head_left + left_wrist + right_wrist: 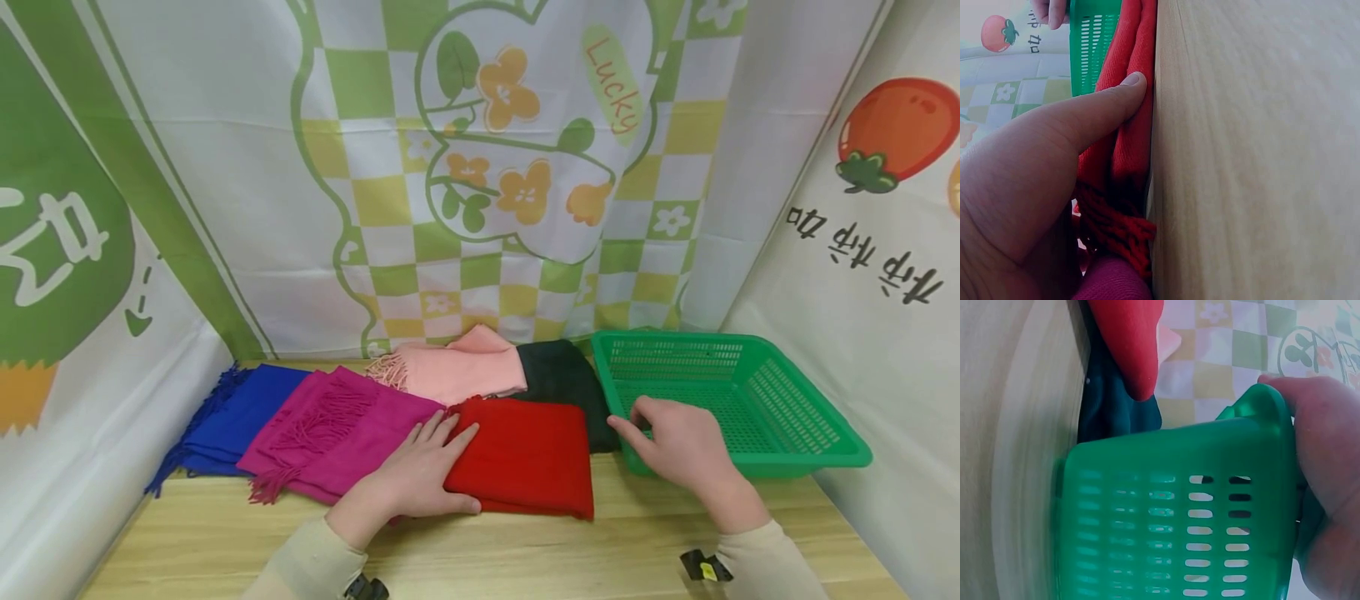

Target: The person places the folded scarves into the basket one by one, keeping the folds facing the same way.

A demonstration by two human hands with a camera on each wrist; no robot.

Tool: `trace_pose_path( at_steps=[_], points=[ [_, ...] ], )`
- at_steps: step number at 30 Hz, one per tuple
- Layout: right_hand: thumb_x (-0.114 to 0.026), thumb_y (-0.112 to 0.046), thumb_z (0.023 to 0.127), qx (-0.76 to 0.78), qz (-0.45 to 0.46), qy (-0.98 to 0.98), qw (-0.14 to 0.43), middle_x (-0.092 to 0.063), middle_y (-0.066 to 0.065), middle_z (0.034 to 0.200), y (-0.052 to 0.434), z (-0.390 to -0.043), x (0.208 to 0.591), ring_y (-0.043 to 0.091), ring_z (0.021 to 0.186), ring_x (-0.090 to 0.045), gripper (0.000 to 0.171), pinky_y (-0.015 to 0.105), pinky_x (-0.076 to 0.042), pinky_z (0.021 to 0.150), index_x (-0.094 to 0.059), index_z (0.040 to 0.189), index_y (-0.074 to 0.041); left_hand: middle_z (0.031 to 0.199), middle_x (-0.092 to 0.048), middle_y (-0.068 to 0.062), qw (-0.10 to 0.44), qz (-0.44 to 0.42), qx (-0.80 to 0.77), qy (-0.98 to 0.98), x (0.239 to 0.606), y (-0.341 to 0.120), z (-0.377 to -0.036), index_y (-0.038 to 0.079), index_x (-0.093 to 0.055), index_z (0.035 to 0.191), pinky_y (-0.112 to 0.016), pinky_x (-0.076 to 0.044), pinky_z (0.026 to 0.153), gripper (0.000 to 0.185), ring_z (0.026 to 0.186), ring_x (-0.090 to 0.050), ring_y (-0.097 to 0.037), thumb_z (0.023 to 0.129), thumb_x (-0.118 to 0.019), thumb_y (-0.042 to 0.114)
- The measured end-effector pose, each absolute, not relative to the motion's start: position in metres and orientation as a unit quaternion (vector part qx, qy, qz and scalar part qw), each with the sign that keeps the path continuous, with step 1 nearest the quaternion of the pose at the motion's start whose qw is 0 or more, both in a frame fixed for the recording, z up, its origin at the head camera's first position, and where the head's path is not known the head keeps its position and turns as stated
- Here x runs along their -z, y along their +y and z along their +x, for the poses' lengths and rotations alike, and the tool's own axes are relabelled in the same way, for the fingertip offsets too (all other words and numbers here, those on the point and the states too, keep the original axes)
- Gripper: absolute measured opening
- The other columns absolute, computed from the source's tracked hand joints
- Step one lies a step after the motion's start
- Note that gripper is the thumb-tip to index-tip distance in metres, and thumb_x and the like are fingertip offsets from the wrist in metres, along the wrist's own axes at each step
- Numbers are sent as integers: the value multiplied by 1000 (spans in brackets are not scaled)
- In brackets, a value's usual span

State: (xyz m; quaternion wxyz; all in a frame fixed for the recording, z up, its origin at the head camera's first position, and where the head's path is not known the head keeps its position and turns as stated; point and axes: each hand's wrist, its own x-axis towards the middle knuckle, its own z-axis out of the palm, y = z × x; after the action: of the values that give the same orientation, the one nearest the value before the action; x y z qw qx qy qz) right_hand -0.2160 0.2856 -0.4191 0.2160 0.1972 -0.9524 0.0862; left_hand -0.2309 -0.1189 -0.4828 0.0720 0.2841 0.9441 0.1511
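My left hand (420,475) rests with spread fingers on the left end of a folded red scarf (532,458). In the left wrist view its thumb (1104,112) lies along the scarf's folded front edge, above some red fringe (1116,231). A magenta scarf (330,433) with fringe lies under and beside that hand. My right hand (678,442) is over the near left corner of a green plastic basket (810,400), its fingers loosely bent, the thumb pointing left. The right wrist view shows it beside the basket's rim (1266,406), part of the fingers hidden.
A blue fringed scarf (232,425) lies at the far left. Behind the red one are a pink scarf (457,367) and a dark green folded cloth (566,367), which reaches the basket's left side. A printed curtain (360,217) closes off the back of the wooden table (510,558).
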Motion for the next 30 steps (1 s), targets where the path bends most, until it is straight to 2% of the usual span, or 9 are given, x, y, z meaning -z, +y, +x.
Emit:
trace_pose_path(
  at_steps=[3,8,14,17,21,25,30],
  points=[
    [-82,-41,102,-90,196,-951,221,-52,-15,65,284,-217,420,4,53,-41,32,30,-35,47,-64,81,-25,180,-28,-21,73,284,-153,944,483,-119,-231,18,-34,177,-69,-23,131,114,167,-17,-49,88,-78,75],
    [-84,-38,101,-90,201,-948,229,-73,-5,82,280,-218,423,4,60,-53,23,29,-45,51,-73,92,-20,180,-28,-21,72,285,-152,944,482,-119,-231,17,-34,176,-69,-23,131,114,167,-17,-50,89,-79,74],
    [-86,-35,99,-86,211,-941,249,-75,-1,88,277,-218,424,11,65,-62,23,28,-46,51,-74,93,-16,180,-28,-21,70,285,-151,944,481,-119,-230,17,-34,176,-69,-23,131,114,167,-17,-50,89,-79,74],
    [-87,-33,98,-85,219,-934,268,-77,3,93,276,-218,426,17,71,-68,24,31,-50,52,-75,99,-12,180,-28,-21,69,285,-151,944,482,-119,-230,17,-34,176,-69,-23,131,114,167,-17,-50,89,-78,74],
    [-89,-27,95,-91,237,-924,285,-79,7,98,273,-220,427,25,81,-73,26,41,-60,65,-76,106,-7,180,-28,-21,67,285,-148,945,484,-119,-231,17,-34,177,-69,-24,131,114,167,-17,-49,89,-78,75],
    [-89,-23,95,-94,251,-922,280,-79,8,103,269,-219,427,30,92,-76,25,49,-64,79,-76,107,-6,180,-28,-20,66,285,-146,945,485,-119,-232,18,-34,177,-69,-24,131,114,167,-17,-49,89,-77,76],
    [-90,-22,93,-93,265,-915,290,-78,8,104,267,-220,429,30,94,-75,25,49,-64,80,-75,107,-6,180,-28,-20,65,286,-146,945,485,-119,-232,18,-34,177,-69,-23,131,114,167,-17,-49,89,-77,76]
  ],
)
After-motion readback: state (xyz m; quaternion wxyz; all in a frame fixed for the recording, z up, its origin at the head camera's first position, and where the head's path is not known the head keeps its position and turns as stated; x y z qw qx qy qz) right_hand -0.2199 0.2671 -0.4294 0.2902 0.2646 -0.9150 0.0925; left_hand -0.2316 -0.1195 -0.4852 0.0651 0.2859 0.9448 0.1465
